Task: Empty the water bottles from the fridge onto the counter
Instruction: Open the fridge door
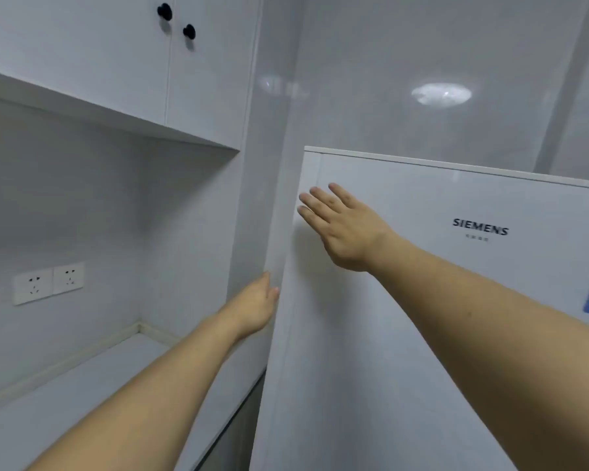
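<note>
From three o'clock down to six o'clock, the tall white glossy fridge fills the view, its door closed and a dark brand name printed toward three o'clock; the water bottles cannot be seen. At eight o'clock lies the pale grey stone counter, running up beside the fridge's left edge. At eleven o'clock hang the white wall cabinets with two round black knobs. Near the centre, the right hand lies flat on the door, fingers straight and slightly spread, reaching its left edge. Just below, toward seven o'clock, the left hand touches that same edge, its fingers hidden, so its grip cannot be judged. At nine o'clock sit two white wall sockets.
</note>
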A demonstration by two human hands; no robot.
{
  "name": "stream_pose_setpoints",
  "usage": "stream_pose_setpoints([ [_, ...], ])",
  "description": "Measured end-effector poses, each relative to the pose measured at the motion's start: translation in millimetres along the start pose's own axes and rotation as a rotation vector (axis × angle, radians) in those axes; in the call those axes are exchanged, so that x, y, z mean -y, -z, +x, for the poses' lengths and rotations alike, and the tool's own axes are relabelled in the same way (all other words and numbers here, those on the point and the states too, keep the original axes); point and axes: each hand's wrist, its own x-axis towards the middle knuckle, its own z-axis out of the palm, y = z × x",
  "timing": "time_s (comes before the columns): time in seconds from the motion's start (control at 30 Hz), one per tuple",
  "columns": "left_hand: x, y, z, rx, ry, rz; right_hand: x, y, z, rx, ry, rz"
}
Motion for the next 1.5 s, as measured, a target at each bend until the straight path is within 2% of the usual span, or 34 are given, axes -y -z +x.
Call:
stream_pose_setpoints([
  [0.17, 19, -13, 44, -0.014, -0.027, -0.115, -1, -28, 52, -0.112, 0.033, -0.063],
  [0.3, 16, -15, 56, -0.048, -0.093, -0.319, -3, -40, 65, -0.118, 0.049, -0.104],
  [0.43, 18, -21, 60, -0.111, -0.076, -0.516, -5, -50, 68, -0.226, 0.070, -0.092],
  [0.57, 21, -26, 70, -0.161, 0.006, -0.536, -5, -55, 68, -0.328, 0.059, -0.055],
  [0.8, 36, -23, 64, -0.152, 0.025, -0.600, 5, -49, 63, -0.400, 0.019, -0.072],
  [1.07, 19, -14, -4, -0.289, 0.072, -0.658, 19, -7, 38, -0.517, 0.046, -0.048],
  [1.27, -6, -10, -86, -0.433, 0.114, -0.613, 31, 51, -2, -0.640, 0.092, 0.008],
  [1.5, -42, -10, -185, -0.513, 0.144, -0.580, 39, 113, -64, -0.762, 0.148, 0.095],
])
